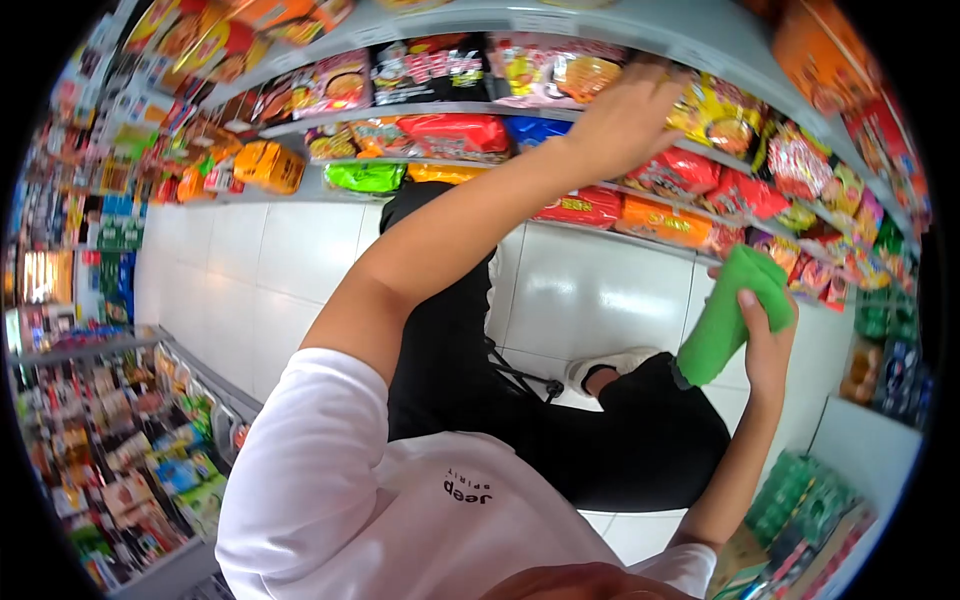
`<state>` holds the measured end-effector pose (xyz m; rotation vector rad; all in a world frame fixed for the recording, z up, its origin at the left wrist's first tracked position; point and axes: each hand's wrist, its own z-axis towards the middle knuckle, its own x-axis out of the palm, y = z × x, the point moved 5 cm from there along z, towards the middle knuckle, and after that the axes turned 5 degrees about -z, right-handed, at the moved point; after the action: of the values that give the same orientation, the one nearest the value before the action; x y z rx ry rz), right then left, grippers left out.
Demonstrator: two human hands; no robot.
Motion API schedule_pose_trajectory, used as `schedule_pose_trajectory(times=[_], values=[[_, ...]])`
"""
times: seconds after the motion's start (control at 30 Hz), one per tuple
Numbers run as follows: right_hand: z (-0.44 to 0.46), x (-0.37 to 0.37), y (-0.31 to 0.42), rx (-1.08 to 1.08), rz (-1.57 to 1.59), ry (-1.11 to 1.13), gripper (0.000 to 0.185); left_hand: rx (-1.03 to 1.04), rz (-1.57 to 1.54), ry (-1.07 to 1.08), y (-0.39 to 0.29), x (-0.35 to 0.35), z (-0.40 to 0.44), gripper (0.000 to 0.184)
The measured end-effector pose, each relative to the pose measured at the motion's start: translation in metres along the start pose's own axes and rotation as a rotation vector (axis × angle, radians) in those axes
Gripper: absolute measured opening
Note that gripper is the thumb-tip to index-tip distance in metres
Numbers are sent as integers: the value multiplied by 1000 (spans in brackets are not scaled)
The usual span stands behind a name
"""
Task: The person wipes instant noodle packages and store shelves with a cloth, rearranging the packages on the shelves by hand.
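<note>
My left hand [630, 115] reaches to the upper shelf, its fingers stretched out and its thumb apart. It is at the packets, between a pink noodle packet [535, 70] and a yellow noodle packet [718, 115]; its fingertips are blurred, and I cannot tell whether they touch a packet. Lower down on the right, my right hand [768, 345] is closed round a folded green cloth [722, 325], with the thumb lying over it. The cloth hangs above my bent knee, in front of the lower packets.
Shelves [450, 108] of noodle packets curve across the top. Red packets [455, 135] and an orange packet [665, 222] lie on lower levels. A bin of small snacks [130, 460] stands at lower left. Green bottles [800, 500] are at lower right. White floor tiles [590, 285] show below the shelves.
</note>
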<state>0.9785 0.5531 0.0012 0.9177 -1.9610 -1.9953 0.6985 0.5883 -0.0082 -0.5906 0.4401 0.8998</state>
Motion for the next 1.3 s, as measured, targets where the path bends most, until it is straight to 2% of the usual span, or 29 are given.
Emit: schedule_pose_trajectory(times=[0.1,0.2,0.4,0.53,0.6,0.7,0.77,0.8,0.9,0.93,1.0,1.3], values=[[4,-4,-12,-11,-72,-35,49,-54,-35,52,4,-6,-6,68],[8,1,-11,7,15,-37,47,-109,-125,81,2,-13,-9,68],[13,-20,-46,177,-125,-42,43,150,-190,-128,-26,-21,-17,81],[17,-31,-63,128,-408,-148,47,284,-265,-89,-43,-13,-20,90],[21,-21,-55,143,-493,-150,49,354,-345,-128,-48,-8,-18,81],[32,-5,-54,154,-544,-4,49,216,-352,161,-57,-4,-15,50],[39,7,-60,171,-588,105,48,269,-235,223,-56,14,-11,30],[38,19,-56,173,-678,115,46,293,-181,257,-55,22,-13,28],[46,35,-77,269,-761,352,38,394,-218,69,-63,14,-23,37],[44,45,-79,285,-732,400,32,382,-218,102,-67,10,-24,39],[46,45,-92,307,-745,425,34,355,-213,169,-73,3,-30,44],[54,42,-116,357,-805,511,34,333,-87,272,-80,-24,-52,39]])
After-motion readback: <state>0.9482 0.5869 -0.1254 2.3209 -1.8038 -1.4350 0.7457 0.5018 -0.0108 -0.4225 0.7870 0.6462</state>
